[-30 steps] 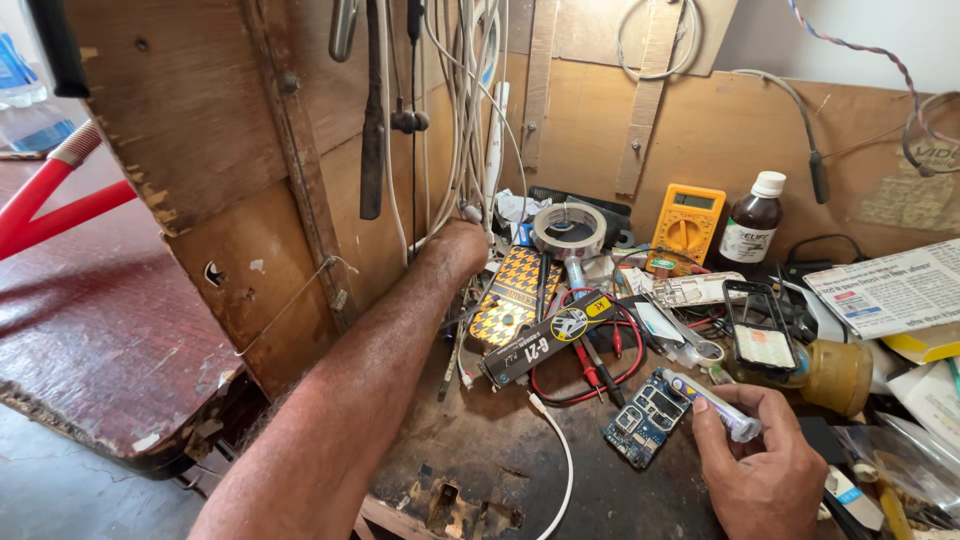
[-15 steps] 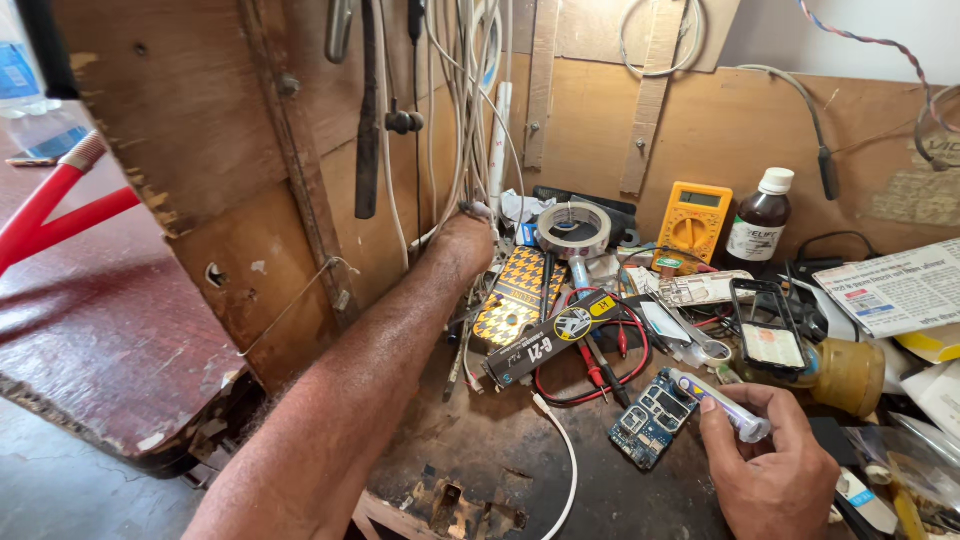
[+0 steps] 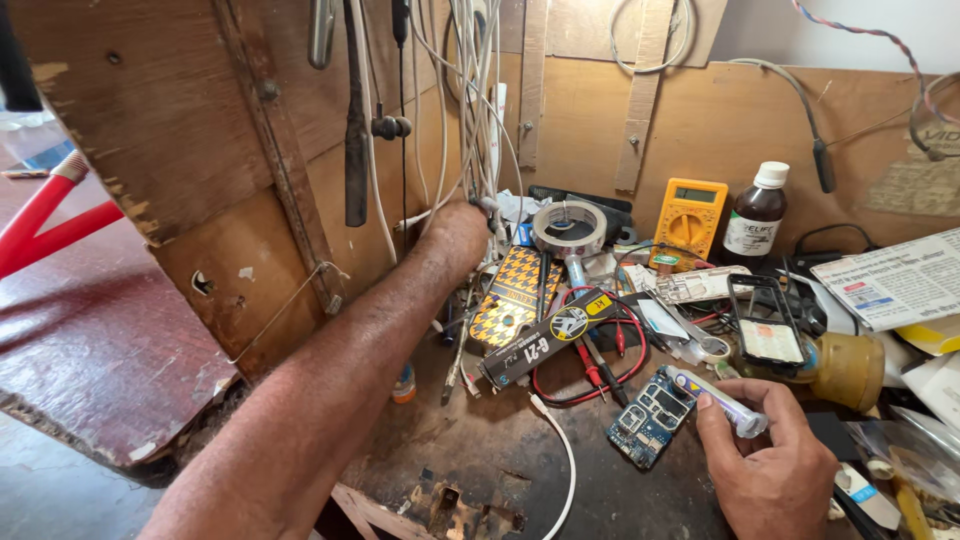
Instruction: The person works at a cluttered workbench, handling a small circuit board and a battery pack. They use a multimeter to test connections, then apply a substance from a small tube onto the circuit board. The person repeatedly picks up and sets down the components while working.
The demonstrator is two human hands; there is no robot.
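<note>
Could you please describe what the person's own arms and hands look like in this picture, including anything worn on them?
Both arms are bare: no sleeve, glove, watch or ring shows. The left forearm is long and covered in fine hair; the left hand is mostly hidden among hanging cables. The right hand shows short nails and creased knuckles, cut off at the wrist by the picture's edge.

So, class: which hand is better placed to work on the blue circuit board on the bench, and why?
Probably the right hand: it holds a small tube right beside the circuit board. The left hand is far back among hanging cables.
</note>
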